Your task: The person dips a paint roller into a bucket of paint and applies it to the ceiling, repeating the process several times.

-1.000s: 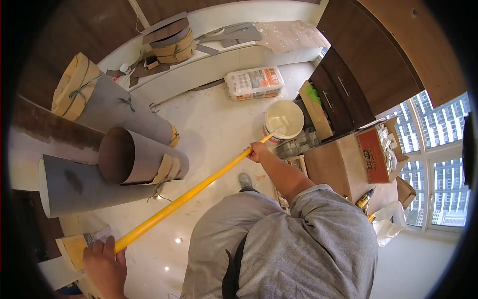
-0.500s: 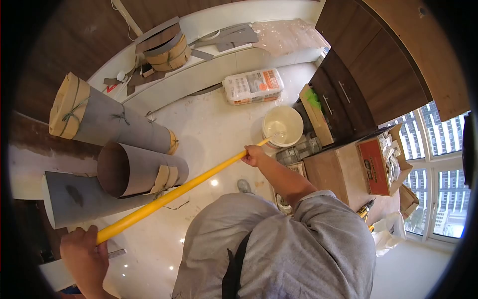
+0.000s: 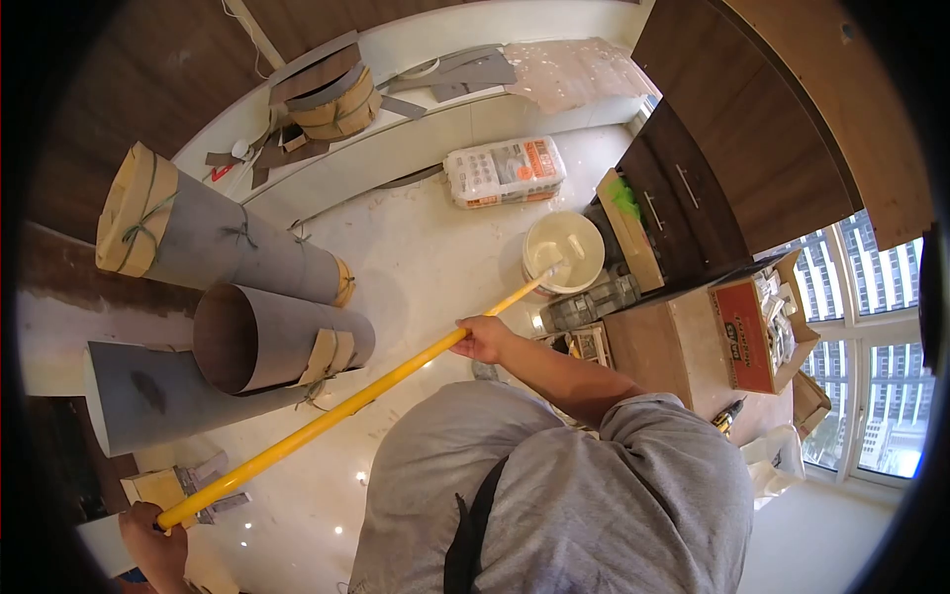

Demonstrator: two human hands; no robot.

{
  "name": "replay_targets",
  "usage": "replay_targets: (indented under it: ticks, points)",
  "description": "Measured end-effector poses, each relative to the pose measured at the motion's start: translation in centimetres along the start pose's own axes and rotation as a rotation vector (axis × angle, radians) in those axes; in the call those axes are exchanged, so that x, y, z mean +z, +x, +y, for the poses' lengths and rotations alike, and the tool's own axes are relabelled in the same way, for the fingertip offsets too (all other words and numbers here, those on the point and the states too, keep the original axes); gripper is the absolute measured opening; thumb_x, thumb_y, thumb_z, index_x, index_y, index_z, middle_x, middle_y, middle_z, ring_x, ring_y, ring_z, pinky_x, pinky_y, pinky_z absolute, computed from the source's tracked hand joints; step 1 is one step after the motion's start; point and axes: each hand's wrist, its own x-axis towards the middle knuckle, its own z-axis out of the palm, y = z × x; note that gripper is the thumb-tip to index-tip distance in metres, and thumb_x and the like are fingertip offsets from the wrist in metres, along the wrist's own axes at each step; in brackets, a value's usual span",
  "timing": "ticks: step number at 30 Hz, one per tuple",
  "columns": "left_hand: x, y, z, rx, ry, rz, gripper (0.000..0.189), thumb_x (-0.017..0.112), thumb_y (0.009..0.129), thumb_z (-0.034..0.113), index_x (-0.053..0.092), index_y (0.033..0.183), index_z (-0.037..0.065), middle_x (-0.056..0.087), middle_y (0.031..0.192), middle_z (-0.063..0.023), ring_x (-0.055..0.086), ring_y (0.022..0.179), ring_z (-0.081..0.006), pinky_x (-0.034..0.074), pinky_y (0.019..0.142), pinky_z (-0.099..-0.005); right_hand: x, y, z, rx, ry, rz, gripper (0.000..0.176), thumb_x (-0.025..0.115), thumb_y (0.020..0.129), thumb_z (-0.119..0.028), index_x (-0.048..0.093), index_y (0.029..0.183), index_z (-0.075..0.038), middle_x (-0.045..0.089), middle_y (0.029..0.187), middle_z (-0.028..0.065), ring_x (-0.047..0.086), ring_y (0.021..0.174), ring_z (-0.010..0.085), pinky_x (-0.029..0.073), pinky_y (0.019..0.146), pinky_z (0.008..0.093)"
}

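A long yellow pole [image 3: 327, 421] runs diagonally from the lower left to a white bucket [image 3: 584, 243]. My left hand [image 3: 153, 544] is closed round the pole's near end. Farther up the pole, my right hand [image 3: 482, 340] grips it with wrapped fingers. The pole's far tip reaches inside the bucket, where something pale shows; its exact shape is too small to tell. Beside the bucket lie clear plastic bottles [image 3: 584, 305].
Large grey rolls [image 3: 237, 238] stand and lie at the left. A wrapped orange and white package [image 3: 505, 170] lies on the floor beyond the bucket. Dark drawers [image 3: 663, 193] and a red box [image 3: 744, 342] are at the right, with a drill [image 3: 727, 416] below.
Both hands and the pole have moved left and the near end is lower. My right hand is farther from the bucket. A yellowish object on the floor near my left hand has come into view.
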Motion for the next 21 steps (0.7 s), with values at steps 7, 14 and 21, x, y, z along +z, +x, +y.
replay_targets:
  ticks: [7,14,21]
  points:
    - [3.6,-1.2,-0.1,0.024,-0.008,0.005,0.019,0.068,0.056,0.001,0.057,0.072,0.002,0.058,0.074,-0.0162,0.055,0.077,-0.0409,0.043,0.073,-0.0484,-0.4,4.2,1.0,0.031,-0.001,0.103,0.018,0.055,0.101,-0.015,0.053,0.111,0.0,0.061,0.106,0.0165,0.066,0.097,0.0313,0.06,0.089,0.0456]
    - [5.8,-4.1,-3.3,-0.083,-0.053,-0.1,0.019,0.068,0.056,0.001,0.057,0.072,0.002,0.058,0.074,-0.0164,0.054,0.077,-0.041,0.042,0.073,-0.0473,0.1,3.2,3.0,0.048,-0.041,0.08,0.021,0.056,0.101,-0.017,0.053,0.115,-0.001,0.062,0.11,0.0167,0.067,0.098,0.03,0.059,0.091,0.045]
    - [6.8,-8.0,-10.0,-0.191,-0.077,-0.189,0.02,0.072,0.058,-0.001,0.061,0.074,0.002,0.062,0.078,-0.0175,0.058,0.079,-0.0409,0.046,0.07,-0.0493,3.7,-1.2,6.3,-0.006,-0.108,0.023,0.021,0.056,0.1,-0.015,0.052,0.113,0.001,0.061,0.111,0.017,0.066,0.101,0.0305,0.058,0.093,0.0457]
